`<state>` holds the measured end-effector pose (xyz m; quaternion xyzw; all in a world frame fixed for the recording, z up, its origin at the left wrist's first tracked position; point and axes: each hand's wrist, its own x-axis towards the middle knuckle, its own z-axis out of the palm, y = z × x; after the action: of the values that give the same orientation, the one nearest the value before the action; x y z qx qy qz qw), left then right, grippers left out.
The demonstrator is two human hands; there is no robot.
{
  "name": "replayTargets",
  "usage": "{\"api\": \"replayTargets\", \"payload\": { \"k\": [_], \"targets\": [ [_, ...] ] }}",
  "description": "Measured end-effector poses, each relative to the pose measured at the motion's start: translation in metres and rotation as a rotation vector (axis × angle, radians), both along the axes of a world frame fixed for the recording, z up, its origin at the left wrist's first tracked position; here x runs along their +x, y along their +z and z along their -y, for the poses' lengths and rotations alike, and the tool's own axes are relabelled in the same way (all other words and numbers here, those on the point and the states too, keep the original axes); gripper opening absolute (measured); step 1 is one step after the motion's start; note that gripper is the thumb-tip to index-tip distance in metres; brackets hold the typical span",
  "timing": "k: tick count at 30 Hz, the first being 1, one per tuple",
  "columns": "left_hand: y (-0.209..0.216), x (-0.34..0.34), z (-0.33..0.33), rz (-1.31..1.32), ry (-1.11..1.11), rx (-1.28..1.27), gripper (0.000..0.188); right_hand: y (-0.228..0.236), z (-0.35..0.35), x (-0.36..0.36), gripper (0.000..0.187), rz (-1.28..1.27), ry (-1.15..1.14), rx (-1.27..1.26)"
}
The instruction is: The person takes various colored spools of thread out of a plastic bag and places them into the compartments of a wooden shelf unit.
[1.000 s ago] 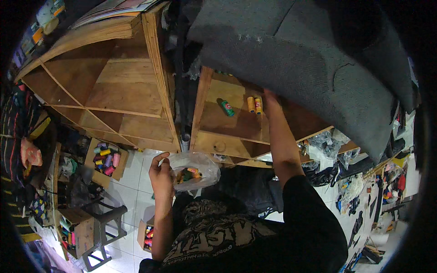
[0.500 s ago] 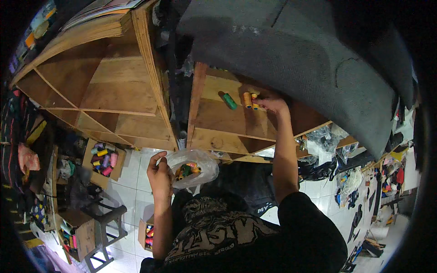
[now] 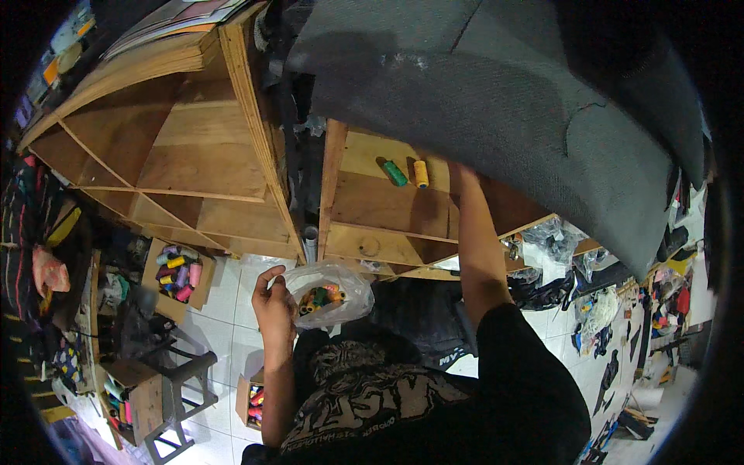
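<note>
My left hand (image 3: 273,304) is closed on the rim of a clear plastic bag (image 3: 353,302), which hangs open beside it. Inside the bag lie several small thread spools (image 3: 322,297) in green, orange and yellow. A green thread spool (image 3: 394,173) and a yellow-orange one (image 3: 421,173) sit close together in a compartment of the wooden shelf (image 3: 364,203). My right forearm (image 3: 482,240) reaches into that compartment, to the right of these spools. The hand itself is hidden beneath the overhanging dark grey sheet (image 3: 496,101), so its fingers cannot be seen.
Another wooden shelf unit (image 3: 205,151) stands at the left. Cardboard boxes of coloured spools, one (image 3: 198,298) below that unit and another (image 3: 147,403) lower left, are near a grey stool (image 3: 194,387). Plastic-wrapped items (image 3: 546,240) fill a compartment right of my forearm.
My right hand has gone deeper and up, out of sight under the grey sheet. The second yellow spool it was touching no longer shows. My left hand stays with the bag.
</note>
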<state>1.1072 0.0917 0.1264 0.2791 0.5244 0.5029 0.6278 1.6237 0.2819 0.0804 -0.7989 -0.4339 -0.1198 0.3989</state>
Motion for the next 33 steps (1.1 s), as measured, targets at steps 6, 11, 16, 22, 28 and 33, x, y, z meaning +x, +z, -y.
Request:
{"api": "replayTargets", "payload": {
  "k": [6,11,16,22,28,33],
  "targets": [
    [0.001,-0.004,0.002,0.002,0.023,-0.039,0.017,-0.003,-0.008,-0.004,0.044,-0.008,-0.002,-0.018],
    [-0.002,-0.006,0.002,-0.002,0.006,-0.013,0.018,0.010,0.008,-0.010,0.044,-0.080,0.034,0.017],
    [-0.003,-0.006,0.002,-0.008,0.031,-0.019,0.017,0.042,0.065,-0.079,0.043,-0.385,0.370,-0.197],
    [-0.006,-0.003,-0.002,0.006,0.027,-0.003,0.017,0.042,0.082,-0.107,0.043,-0.133,0.402,-0.429],
    [-0.008,-0.003,-0.002,0.022,0.012,0.002,0.016,0.019,0.059,-0.029,0.043,-0.123,0.009,-0.026],
    [-0.004,-0.002,0.001,-0.010,0.030,-0.003,0.015,-0.002,0.010,-0.002,0.043,-0.012,-0.049,0.019]
  ]
}}
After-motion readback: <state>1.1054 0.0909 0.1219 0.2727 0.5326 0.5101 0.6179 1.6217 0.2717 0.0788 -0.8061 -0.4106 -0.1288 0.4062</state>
